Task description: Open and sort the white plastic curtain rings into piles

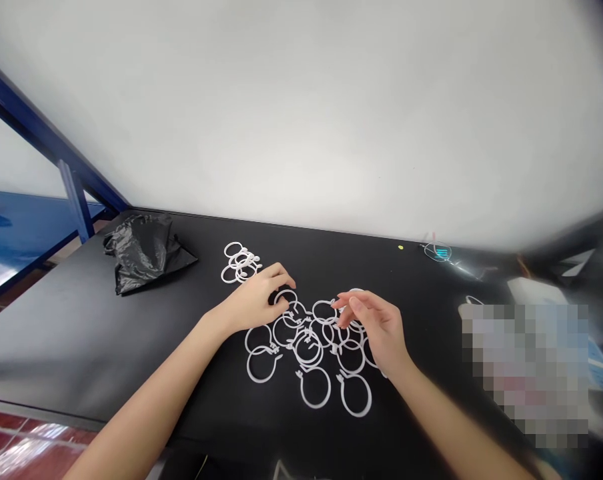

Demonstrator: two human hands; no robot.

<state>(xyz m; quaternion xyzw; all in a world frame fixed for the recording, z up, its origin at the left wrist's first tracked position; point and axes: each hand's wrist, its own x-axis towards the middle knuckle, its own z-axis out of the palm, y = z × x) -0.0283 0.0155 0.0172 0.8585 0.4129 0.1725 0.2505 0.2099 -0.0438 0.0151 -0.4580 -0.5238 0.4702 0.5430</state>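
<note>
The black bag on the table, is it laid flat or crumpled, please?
Crumpled: the black bag sits bunched in a wrinkled heap, not flat.

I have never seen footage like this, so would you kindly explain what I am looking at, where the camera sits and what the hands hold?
There is no machine here: a person wears one camera on the head, looking forward and down at their own two bare hands. On a black table lie a pile of white rings, a smaller cluster farther back and a crumpled black bag to the left. The left hand rests its fingertips on the pile's far edge. The right hand is raised over the pile, fingers pinched together; whether they grip a ring is unclear.
</note>
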